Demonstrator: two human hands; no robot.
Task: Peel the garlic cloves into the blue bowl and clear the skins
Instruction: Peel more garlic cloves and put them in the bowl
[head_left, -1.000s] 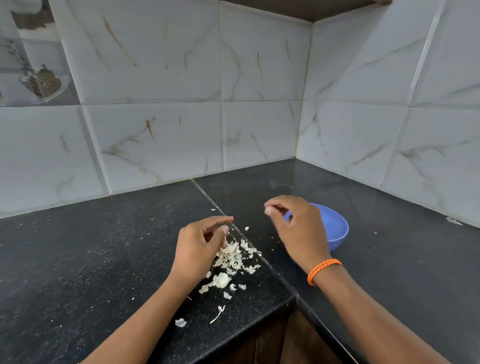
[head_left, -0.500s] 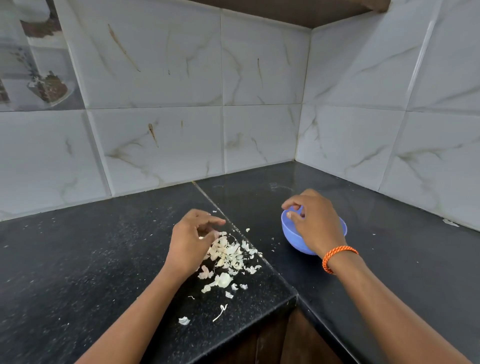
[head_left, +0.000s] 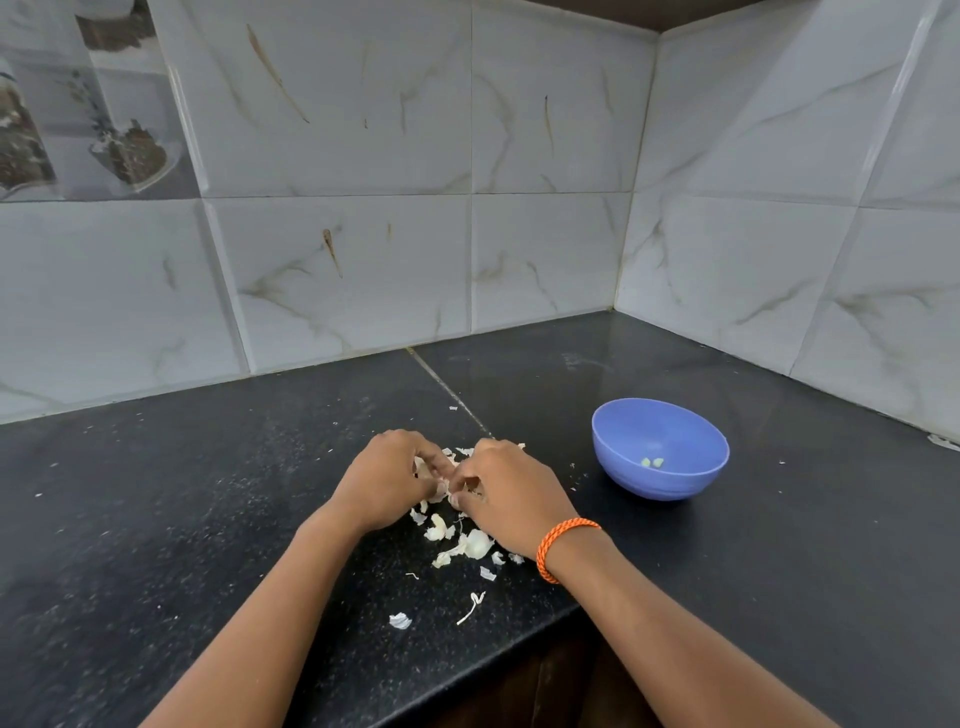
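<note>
Two peeled cloves are lying in the blue bowl. Left of the bowl, something pale, seemingly a garlic piece, is being pinched by the left hand and right hand. Skins are being left uncleared.

Single head-worn view, facing forward and down, close over corner countertop
</note>
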